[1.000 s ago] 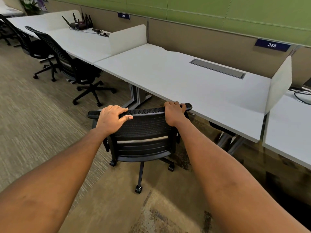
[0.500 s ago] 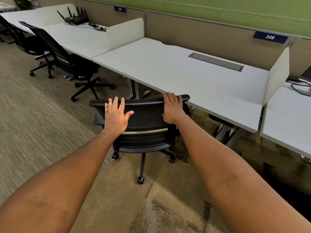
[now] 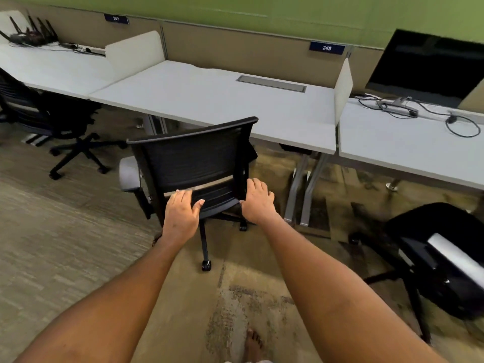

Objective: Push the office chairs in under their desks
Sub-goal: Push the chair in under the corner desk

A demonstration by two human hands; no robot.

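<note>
A black mesh-back office chair (image 3: 193,158) stands at the front edge of the white desk (image 3: 225,100) marked 248, its back toward me and its seat partly under the top. My left hand (image 3: 182,213) hovers low in front of the chair back with fingers spread, holding nothing. My right hand (image 3: 258,201) is beside the back's lower right corner, fingers loosely apart; I cannot tell whether it touches the frame. A second black chair (image 3: 49,111) sits tucked at the desk to the left. A third black chair (image 3: 440,260) stands out on the carpet at the right.
White divider panels (image 3: 343,90) separate the desks. A dark monitor (image 3: 427,66) and cables (image 3: 408,111) lie on the right desk. A router with antennas (image 3: 31,32) sits at the far left. Grey desk legs (image 3: 303,184) stand right of the chair. My bare foot (image 3: 252,344) is on the carpet.
Both hands have left the top rail of the chair back and dropped lower, toward me. My view has swung right, bringing the monitor and the third chair into sight.
</note>
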